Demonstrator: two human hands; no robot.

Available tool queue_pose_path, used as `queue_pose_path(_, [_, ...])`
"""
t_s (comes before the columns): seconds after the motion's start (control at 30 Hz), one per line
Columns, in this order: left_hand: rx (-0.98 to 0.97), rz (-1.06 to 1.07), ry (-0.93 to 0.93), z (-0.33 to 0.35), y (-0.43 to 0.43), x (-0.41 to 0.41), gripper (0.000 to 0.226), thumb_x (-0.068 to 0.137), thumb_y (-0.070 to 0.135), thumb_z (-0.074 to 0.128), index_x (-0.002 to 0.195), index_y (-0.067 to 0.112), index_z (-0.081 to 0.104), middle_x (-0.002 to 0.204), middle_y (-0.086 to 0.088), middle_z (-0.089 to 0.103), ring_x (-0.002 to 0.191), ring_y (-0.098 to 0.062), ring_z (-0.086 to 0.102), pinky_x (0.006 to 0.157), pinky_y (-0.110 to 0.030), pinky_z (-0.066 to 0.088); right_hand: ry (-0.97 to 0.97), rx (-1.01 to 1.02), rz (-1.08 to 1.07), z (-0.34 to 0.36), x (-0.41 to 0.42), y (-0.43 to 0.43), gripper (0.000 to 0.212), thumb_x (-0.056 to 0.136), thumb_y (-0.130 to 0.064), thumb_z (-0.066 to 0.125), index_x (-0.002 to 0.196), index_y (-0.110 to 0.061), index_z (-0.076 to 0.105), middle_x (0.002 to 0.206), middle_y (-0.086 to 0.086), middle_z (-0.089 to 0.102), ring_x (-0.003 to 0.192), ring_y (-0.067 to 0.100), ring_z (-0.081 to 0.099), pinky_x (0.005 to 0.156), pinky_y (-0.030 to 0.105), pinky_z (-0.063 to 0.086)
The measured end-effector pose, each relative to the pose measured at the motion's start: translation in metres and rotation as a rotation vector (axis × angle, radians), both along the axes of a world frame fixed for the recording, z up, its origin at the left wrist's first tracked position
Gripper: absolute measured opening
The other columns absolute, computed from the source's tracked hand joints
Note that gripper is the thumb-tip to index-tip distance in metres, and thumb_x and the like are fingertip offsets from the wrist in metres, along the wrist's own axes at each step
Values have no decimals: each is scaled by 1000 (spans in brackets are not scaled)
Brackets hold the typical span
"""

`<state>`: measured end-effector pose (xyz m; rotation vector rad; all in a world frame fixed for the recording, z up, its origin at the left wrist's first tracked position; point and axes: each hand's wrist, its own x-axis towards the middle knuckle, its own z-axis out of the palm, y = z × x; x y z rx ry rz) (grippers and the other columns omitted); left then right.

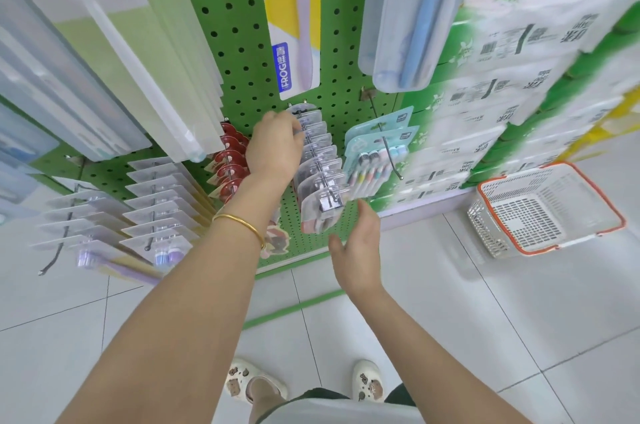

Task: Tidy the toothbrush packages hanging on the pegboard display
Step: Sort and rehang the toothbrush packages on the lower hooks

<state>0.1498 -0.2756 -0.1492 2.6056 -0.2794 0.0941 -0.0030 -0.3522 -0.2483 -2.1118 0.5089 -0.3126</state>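
Looking straight down a green pegboard (239, 42) here, and the row of clear toothbrush packages (320, 160) hangs on a hook at centre frame, fanned out one behind another toward the camera. The left hand (275, 143) is up at the back of that row, fingers curled in against the rearmost packs; the fingertips are tucked behind the plastic, so whether it actually grips one is impossible to say. A gold bangle (242, 224) sits on that wrist. The right hand (356, 243) hovers just below the front pack, palm spread, fingers loose, holding nothing.

Left of the wrist, a row of red-topped packages (230, 160) is half hidden by the arm. Further left, two rows of white-backed cards (156, 202) show edges only. To the right, mint-coloured toothbrush cards (377, 150) hang on the next hook. Tall packs in the upper frame are cut off at the top, print mostly unreadable apart from "FROG" on a blue label (283, 67). A white basket with orange rim (543, 212) sits on the tiled floor (502, 319) at right. Stacked goods at upper right are smeared with blur.
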Motion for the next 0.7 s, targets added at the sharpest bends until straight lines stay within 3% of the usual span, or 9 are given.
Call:
queue_pose_path(0.13, [28, -3, -3, -2, -3, 1, 12, 92, 8, 52, 85, 10, 62, 101, -9, 55, 89, -29, 55, 65, -35, 43, -86, -47, 18, 18, 1, -4, 62, 85, 6, 54, 142, 1, 28, 142, 17, 34, 135, 26, 30, 108, 19, 19])
queue_pose_path(0.33, [93, -25, -66, -2, 1, -3, 10, 93, 8, 51, 86, 13, 57, 96, -10, 56, 92, -29, 51, 64, -34, 35, -164, -92, 77, 38, 2, -6, 61, 86, 6, 51, 143, -1, 29, 145, 17, 31, 139, 28, 25, 115, 35, 24])
queue_pose_path(0.5, [149, -9, -133, -2, 10, -10, 13, 97, 16, 49, 98, 9, 59, 104, -13, 58, 99, -30, 50, 71, -36, 37, -180, -97, 73, 46, 10, -7, 59, 84, 5, 52, 140, 0, 32, 140, 17, 36, 131, 27, 31, 105, 18, 19])
queue_pose_path(0.7, [321, 96, -206, -2, 17, -18, 14, 97, 16, 48, 103, 10, 59, 109, -11, 61, 104, -31, 49, 79, -38, 39, -197, -66, 84, 51, 20, -8, 59, 85, -2, 54, 140, 1, 32, 140, 16, 37, 132, 27, 33, 105, 18, 20])
